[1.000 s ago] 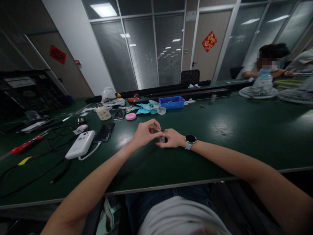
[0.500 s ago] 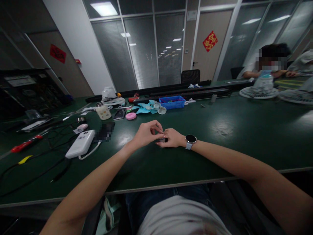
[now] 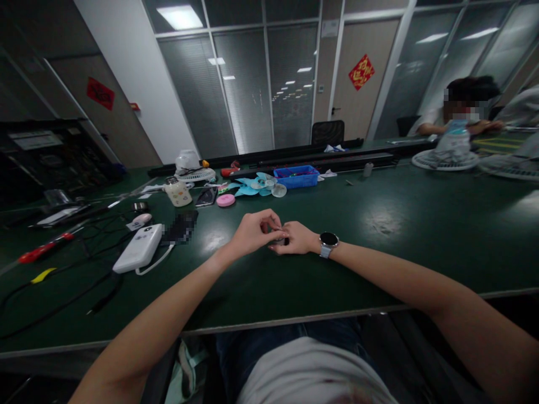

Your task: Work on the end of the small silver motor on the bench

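Over the green table (image 3: 337,280), my two hands meet in front of me. My right hand (image 3: 300,238), with a watch (image 3: 329,241) on the wrist, curls its fingers and thumb around a small grey-and-dark object (image 3: 280,241). Most of that object is covered by fingers, so its kind does not show. From the left, my left hand (image 3: 254,231) closes thumb and forefinger in a pinch at the object's top. Whether anything separate sits between those fingertips is too small to see.
Beyond my hands lie blue fan blades (image 3: 255,184), a pink round lid (image 3: 225,200) and a blue basket (image 3: 297,177). At left are a white power bank (image 3: 138,248), cables and a red screwdriver (image 3: 46,247). White fan parts (image 3: 446,159) stand near another person at right.
My left hand has shifted very slightly, its fingers still pinched at the small object. The right hand keeps its place and grip.
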`<state>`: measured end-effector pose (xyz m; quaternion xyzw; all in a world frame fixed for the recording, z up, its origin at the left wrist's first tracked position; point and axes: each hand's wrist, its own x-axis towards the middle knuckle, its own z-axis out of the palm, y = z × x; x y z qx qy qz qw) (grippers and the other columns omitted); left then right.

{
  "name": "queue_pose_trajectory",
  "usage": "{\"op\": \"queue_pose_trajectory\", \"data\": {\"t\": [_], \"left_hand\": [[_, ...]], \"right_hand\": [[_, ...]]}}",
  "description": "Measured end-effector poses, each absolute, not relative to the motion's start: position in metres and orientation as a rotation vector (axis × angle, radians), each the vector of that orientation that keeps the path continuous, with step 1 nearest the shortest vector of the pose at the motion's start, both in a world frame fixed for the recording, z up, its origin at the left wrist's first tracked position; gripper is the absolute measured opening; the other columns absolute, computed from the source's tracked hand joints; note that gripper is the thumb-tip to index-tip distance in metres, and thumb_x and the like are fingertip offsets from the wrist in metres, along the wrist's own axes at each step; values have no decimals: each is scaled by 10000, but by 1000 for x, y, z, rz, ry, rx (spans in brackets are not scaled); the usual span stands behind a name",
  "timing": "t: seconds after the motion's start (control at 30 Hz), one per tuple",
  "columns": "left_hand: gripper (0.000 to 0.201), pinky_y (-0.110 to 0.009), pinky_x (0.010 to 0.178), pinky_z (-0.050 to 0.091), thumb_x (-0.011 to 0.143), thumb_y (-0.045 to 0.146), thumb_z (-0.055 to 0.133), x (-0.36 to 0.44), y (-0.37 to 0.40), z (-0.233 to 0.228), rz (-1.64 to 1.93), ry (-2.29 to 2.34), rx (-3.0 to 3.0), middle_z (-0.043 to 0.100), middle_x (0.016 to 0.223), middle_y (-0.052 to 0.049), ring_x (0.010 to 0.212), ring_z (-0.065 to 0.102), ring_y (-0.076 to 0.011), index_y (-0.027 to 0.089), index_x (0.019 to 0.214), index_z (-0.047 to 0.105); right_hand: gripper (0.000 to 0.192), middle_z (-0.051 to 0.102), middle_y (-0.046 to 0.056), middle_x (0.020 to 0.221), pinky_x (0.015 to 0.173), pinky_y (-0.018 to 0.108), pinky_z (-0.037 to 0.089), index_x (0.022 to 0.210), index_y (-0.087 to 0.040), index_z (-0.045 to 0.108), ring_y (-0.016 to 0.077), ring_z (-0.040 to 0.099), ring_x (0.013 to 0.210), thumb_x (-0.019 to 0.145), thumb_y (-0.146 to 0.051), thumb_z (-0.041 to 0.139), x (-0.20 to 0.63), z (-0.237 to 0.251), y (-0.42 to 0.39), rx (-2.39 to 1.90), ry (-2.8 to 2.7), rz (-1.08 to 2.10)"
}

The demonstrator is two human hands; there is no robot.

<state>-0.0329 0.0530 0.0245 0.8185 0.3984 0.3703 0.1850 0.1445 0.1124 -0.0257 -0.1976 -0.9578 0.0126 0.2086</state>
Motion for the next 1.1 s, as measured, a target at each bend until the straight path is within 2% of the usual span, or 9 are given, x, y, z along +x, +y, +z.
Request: {"op": "queue_pose_trajectory", "data": {"t": [0.5,0.9,1.1], "left_hand": [[186,-195,521,385,745,333,773,-33,53,24,1024,1169,2397,691,685,10,559,549,-96,163,782,707],[172,-197,532,419,801,329,717,-31,53,22,1052,1163,2443,701,698,11,564,586,-99,169,857,691],[175,-194,512,412,802,332,714,-31,52,23,1049,1156,2484,696,699,12,541,567,-94,172,864,684]], "right_hand": [[478,480,-8,507,527,254,219,599,-152,582,102,385,483,880,-533,514,144,-23,111,-573,-2668,59],[385,591,26,644,553,242,271,728,-141,639,119,475,571,869,-485,543,145,-24,111,-563,-2667,95],[367,605,38,684,574,246,292,710,-138,636,130,502,608,862,-462,556,144,-23,110,-572,-2666,108]]}}
